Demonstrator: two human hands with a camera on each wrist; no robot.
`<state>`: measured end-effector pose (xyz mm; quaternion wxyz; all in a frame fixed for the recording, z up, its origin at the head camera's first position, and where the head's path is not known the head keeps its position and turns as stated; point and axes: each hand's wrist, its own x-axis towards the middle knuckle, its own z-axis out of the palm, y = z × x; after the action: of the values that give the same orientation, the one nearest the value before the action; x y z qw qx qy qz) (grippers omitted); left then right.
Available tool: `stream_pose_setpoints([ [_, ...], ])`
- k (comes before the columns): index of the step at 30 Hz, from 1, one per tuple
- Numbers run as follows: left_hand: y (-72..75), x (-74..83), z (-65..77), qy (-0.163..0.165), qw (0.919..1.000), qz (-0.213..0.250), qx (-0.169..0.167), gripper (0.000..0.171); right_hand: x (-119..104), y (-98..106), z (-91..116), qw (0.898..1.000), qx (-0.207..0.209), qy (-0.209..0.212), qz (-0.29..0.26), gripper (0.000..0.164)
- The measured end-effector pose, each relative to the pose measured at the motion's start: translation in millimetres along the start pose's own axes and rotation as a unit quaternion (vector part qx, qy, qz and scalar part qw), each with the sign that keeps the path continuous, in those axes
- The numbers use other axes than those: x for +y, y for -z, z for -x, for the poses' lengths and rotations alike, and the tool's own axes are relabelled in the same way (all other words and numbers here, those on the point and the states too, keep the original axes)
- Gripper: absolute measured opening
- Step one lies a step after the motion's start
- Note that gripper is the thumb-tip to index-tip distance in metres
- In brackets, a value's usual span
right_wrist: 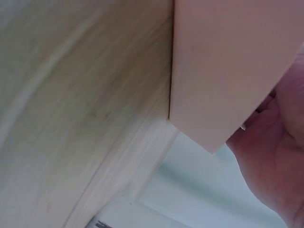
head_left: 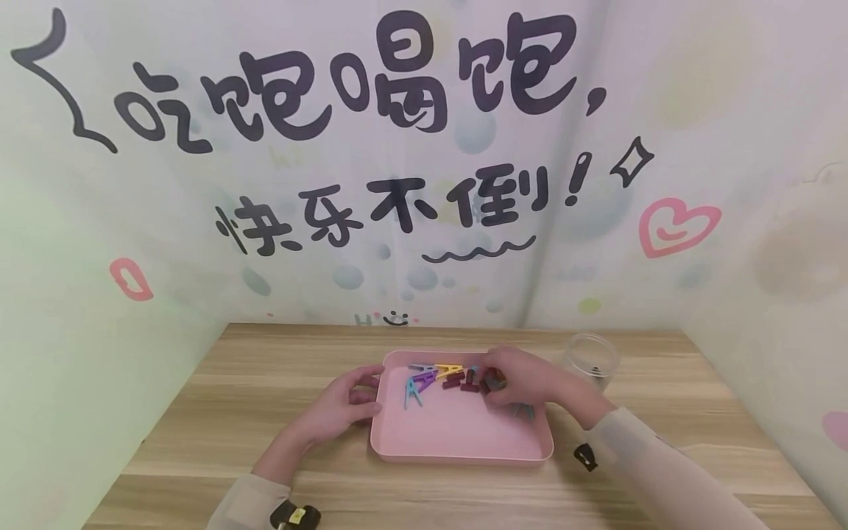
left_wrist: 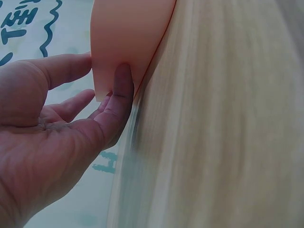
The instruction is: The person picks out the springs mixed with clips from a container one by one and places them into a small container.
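Observation:
My left hand [head_left: 341, 403] rests against the left side of a pink tray [head_left: 464, 442], its thumb on the outer wall and fingertips at the rim in the left wrist view. My right hand [head_left: 523, 379] reaches over the tray's right side, fingers curled and thumb bent around something small and dark, mostly hidden by the hand. Left of it lie several short dark-red cylinders [head_left: 470, 388]. Beside them are clothespins: yellow [head_left: 449, 369], purple [head_left: 424, 380] and light blue [head_left: 414, 392]. The tray wall [right_wrist: 228, 71] hides most of the right fingers in the right wrist view.
A clear plastic jar [head_left: 591, 353] with something small and dark in it stands behind the right forearm. One black clip [head_left: 585, 456] lies on the wooden table [head_left: 265, 361] right of the tray. A printed curtain [head_left: 331, 294] hangs behind the table.

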<state>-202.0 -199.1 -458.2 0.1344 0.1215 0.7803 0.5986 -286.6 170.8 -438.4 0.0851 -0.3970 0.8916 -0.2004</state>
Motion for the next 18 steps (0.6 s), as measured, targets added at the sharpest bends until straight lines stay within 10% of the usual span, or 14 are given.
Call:
stream_pose_setpoints([
  [18,0.4,-1.3,-0.2,-0.001,1.0,-0.008,0.002,0.066,-7,11,25,0.995,0.025,-0.015,-0.096,0.023],
])
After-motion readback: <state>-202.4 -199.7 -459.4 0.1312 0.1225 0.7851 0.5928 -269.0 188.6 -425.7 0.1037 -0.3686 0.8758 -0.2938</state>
